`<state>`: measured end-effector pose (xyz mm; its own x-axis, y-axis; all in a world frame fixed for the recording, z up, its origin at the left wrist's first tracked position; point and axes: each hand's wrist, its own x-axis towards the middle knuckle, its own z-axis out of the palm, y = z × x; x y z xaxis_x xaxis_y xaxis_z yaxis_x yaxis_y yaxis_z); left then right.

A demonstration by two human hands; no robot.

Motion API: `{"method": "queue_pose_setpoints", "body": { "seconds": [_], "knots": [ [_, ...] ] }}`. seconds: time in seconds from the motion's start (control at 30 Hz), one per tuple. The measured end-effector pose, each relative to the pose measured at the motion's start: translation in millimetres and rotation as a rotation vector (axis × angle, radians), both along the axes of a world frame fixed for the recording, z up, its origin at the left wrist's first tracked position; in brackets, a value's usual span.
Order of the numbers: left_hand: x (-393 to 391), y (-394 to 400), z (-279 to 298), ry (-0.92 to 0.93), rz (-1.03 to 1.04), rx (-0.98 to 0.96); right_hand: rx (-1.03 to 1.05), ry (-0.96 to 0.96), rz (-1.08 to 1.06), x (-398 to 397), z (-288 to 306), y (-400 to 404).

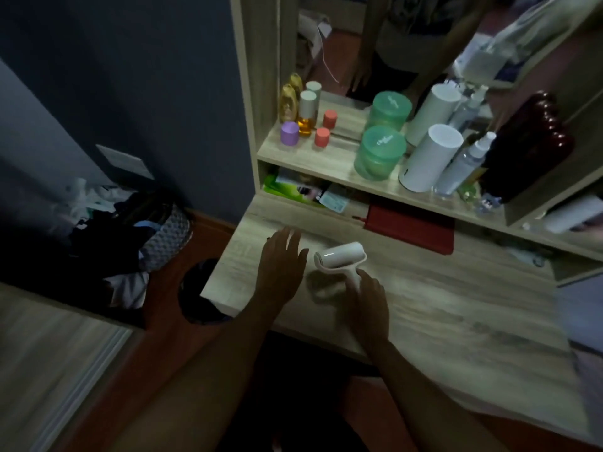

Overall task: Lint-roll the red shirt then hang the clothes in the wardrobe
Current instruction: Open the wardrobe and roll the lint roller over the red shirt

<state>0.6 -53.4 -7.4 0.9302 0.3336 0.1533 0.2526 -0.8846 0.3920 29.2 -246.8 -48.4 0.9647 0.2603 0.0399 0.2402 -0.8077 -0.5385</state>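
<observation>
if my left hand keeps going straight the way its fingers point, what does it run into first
Probably the clutter in the open slot under the shelf, around the green packet. The left hand hovers open over bare desk top, fingers aimed up and slightly right toward that slot. Depth is unclear, so it may pass over the desk first.

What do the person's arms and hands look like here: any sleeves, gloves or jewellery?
Both forearms are bare as far as the frame shows, with no sleeves in view. The left hand and right hand wear no gloves. I see no watch, bracelet or ring, though the picture is dim and blurred, so small items could be missed.
</observation>
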Motion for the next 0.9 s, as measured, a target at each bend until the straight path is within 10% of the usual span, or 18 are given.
{"method": "queue_pose_setpoints", "body": {
  "seconds": [0.9],
  "knots": [
    [-16.6, 22.5, -4.7, 0.074, 0.137, 0.044, 0.097, -0.216, 0.043, 20.5, 1.2, 14.1]
  ]
}}
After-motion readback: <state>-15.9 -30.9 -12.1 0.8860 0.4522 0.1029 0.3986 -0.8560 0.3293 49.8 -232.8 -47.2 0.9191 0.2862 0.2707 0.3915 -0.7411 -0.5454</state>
